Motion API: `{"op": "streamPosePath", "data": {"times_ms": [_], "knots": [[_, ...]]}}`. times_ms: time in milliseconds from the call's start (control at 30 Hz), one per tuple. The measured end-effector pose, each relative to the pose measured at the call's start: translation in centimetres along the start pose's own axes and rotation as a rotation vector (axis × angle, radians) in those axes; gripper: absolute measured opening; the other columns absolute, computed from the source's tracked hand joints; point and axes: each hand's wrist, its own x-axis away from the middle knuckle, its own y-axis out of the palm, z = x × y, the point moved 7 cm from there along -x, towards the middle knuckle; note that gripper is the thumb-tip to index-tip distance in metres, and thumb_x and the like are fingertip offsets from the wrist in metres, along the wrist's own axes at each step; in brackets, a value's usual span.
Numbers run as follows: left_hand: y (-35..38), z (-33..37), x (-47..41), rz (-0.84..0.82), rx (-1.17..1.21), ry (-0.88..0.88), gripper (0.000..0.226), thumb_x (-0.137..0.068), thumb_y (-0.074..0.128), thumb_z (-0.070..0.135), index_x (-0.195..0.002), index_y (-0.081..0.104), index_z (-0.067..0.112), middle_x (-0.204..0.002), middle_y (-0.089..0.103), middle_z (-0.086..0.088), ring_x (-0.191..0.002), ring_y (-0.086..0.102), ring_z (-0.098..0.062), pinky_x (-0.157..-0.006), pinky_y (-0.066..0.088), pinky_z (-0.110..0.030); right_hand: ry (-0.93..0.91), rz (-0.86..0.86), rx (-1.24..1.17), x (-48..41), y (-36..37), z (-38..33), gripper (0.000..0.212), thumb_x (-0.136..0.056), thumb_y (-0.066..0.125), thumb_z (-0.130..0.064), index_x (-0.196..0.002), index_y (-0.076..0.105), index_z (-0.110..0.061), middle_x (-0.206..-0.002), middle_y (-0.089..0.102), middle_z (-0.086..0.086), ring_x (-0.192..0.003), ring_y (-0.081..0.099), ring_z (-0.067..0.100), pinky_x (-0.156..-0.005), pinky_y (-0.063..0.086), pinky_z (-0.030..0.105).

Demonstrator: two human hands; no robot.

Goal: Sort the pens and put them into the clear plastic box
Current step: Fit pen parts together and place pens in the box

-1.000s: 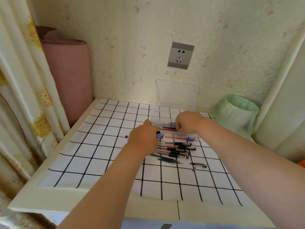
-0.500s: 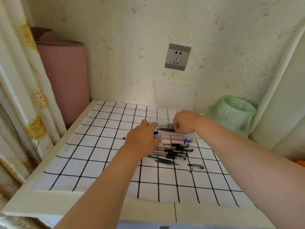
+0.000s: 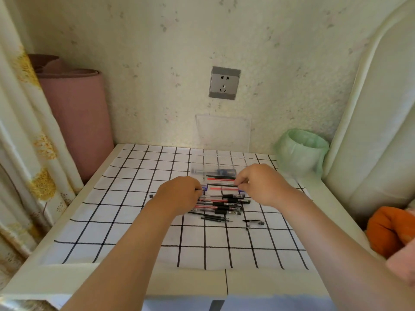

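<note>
The right hand [image 3: 262, 184] is pinching one end of a black pen [image 3: 222, 185] over the clear box [image 3: 199, 170] on the worktop [image 3: 67, 277]. The left hand [image 3: 179, 194] is curling near the other end, its grip hidden. Released crooked, the pen risks catching the rim and rolling off onto the loose pens [image 3: 222, 205].

Your left hand [image 3: 179, 194] hides its fingertips and the left ends of the pens [image 3: 224, 205]; a black pen [image 3: 221, 185] ends inside the pinch of your right hand [image 3: 261, 182]. The box [image 3: 213, 172] at 12 o'clock blurs, and the frame cuts off the orange cloth [image 3: 390, 230] at 4 o'clock.
</note>
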Motion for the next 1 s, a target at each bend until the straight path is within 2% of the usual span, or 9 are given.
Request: {"op": "streamPosePath", "data": {"times_ms": [67,167,300,400,500,667,767,867,1000], "knots": [[-0.3,0.3,0.5,0.027,0.015,-0.002,0.024,-0.101,0.046,0.034,-0.115,0.065,0.033,-0.108,0.066,0.010,-0.094,0.060,-0.013,-0.082,0.050,-0.030,0.006,0.014,-0.021,1.4,0.1,0.2,0.018,-0.092,0.063,-0.022,-0.103,0.075,-0.030,-0.107,0.070,-0.013,-0.099,0.063,0.010,-0.088,0.050,0.029],[-0.9,0.7,0.9,0.069,0.017,-0.018,0.022,-0.101,0.046,0.034,-0.110,0.066,0.034,-0.105,0.067,0.012,-0.092,0.059,-0.010,-0.078,0.048,-0.028,0.001,0.036,-0.047,2.6,-0.1,0.4,0.018,-0.093,0.062,-0.022,-0.104,0.073,-0.031,-0.105,0.070,-0.014,-0.098,0.063,0.009,-0.087,0.051,0.030],[-1.4,0.4,1.4,0.066,0.007,-0.053,0.021,-0.100,0.046,0.033,-0.106,0.067,0.033,-0.099,0.067,0.012,-0.089,0.060,-0.011,-0.076,0.049,-0.029,-0.007,0.041,-0.036,3.1,0.0,1.3,0.020,-0.093,0.061,-0.022,-0.105,0.073,-0.032,-0.105,0.071,-0.015,-0.093,0.062,0.006,-0.080,0.048,0.025],[-1.1,0.7,1.5,0.035,0.082,-0.031,0.018,-0.099,0.049,0.033,-0.104,0.066,0.034,-0.098,0.066,0.013,-0.087,0.060,-0.010,-0.079,0.051,-0.030,-0.011,0.042,-0.033,3.3,0.0,1.9,0.020,-0.093,0.060,-0.023,-0.105,0.073,-0.033,-0.105,0.071,-0.015,-0.090,0.061,0.005,-0.076,0.044,0.023],[-0.8,1.3,1.4,0.019,0.117,-0.001,0.016,-0.099,0.050,0.034,-0.105,0.065,0.035,-0.095,0.064,0.015,-0.086,0.059,-0.008,-0.076,0.048,-0.028,-0.019,0.034,-0.038,3.4,0.1,2.3,0.018,-0.093,0.062,-0.024,-0.104,0.072,-0.034,-0.102,0.070,-0.014,-0.084,0.057,0.003,-0.073,0.041,0.022],[-0.5,1.3,0.9,0.028,0.173,0.021,0.018,-0.100,0.048,0.034,-0.104,0.066,0.036,-0.079,0.061,0.015,-0.067,0.054,-0.004,-0.062,0.040,-0.024,-0.022,0.027,-0.047,3.4,0.1,2.8,0.017,-0.093,0.063,-0.025,-0.102,0.072,-0.036,-0.100,0.070,-0.014,-0.081,0.055,0.003,-0.070,0.039,0.022],[-0.4,1.6,0.8,0.027,0.220,0.038,0.021,-0.101,0.047,0.031,-0.105,0.066,0.035,-0.077,0.063,0.011,-0.063,0.053,-0.007,-0.060,0.040,-0.025,-0.032,0.030,-0.051,3.4,-0.1,3.0,0.016,-0.092,0.063,-0.025,-0.100,0.071,-0.036,-0.098,0.070,-0.014,-0.078,0.053,0.001,-0.066,0.037,0.021],[-0.4,1.6,0.9,0.037,0.253,0.029,0.020,-0.101,0.048,0.027,-0.101,0.065,0.038,-0.071,0.058,0.013,-0.059,0.049,-0.006,-0.057,0.039,-0.024,-0.030,0.032,-0.056,3.5,-0.3,3.2,0.015,-0.092,0.064,-0.025,-0.099,0.071,-0.035,-0.100,0.069,-0.014,-0.080,0.053,0.001,-0.069,0.038,0.022],[-0.2,1.5,0.5,0.024,0.332,0.035,0.020,-0.101,0.050,0.027,-0.102,0.066,0.039,-0.087,0.066,0.013,-0.076,0.060,-0.007,-0.069,0.049,-0.025,-0.036,0.022,-0.054,3.5,-0.2,3.4,0.014,-0.092,0.063,-0.025,-0.098,0.071,-0.036,-0.098,0.068,-0.015,-0.071,0.049,-0.007,-0.062,0.035,0.015]]}}
